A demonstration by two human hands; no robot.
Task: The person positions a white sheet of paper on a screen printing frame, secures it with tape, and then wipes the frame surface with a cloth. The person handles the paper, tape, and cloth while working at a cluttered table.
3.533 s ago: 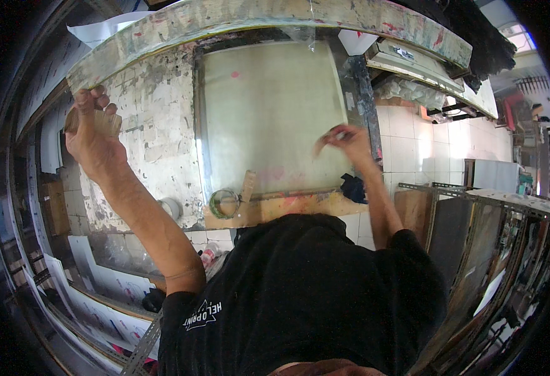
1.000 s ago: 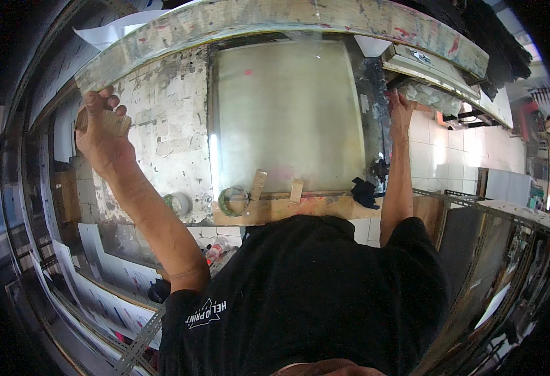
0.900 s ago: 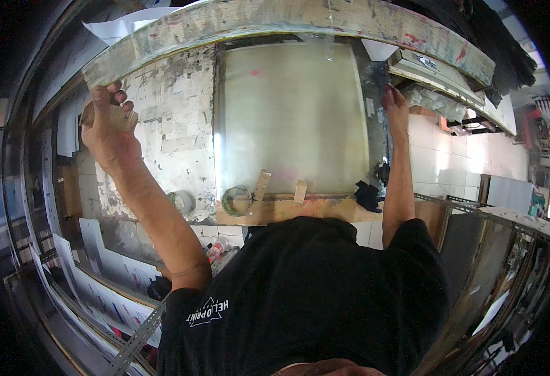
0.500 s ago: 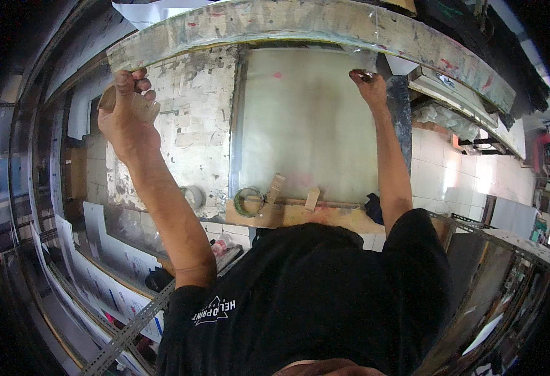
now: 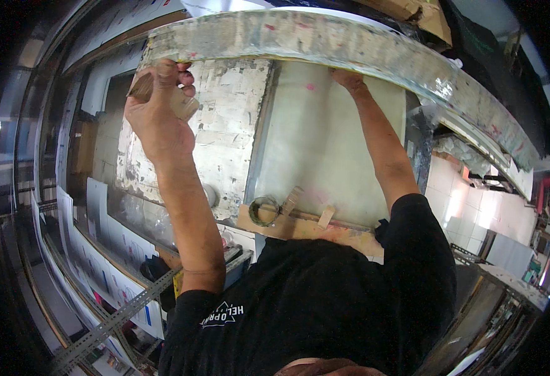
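Observation:
My left hand [image 5: 165,116] is closed around a wide roll of clear tan tape [image 5: 186,105], close under the left end of a long, paint-stained wooden beam [image 5: 243,39]. Along the beam's near edge runs a thin yellowish line. My right hand [image 5: 348,79] reaches up to that same edge near its middle, above a pale, translucent screen panel [image 5: 325,138]; its fingertips are hidden at the edge. Shiny clear film [image 5: 443,86] clings to the beam right of the right hand.
A white, worn, patched board [image 5: 218,125] lies left of the screen panel. On a wooden strip [image 5: 356,239] near my body sit a greenish tape roll [image 5: 264,212] and small wooden pieces [image 5: 327,217]. A perforated metal bar [image 5: 118,323] crosses at lower left.
My right hand has moved left along the beam's edge, and its fingertips have gone out of sight. The left hand still grips the tape roll. The whole view has shifted and turned slightly.

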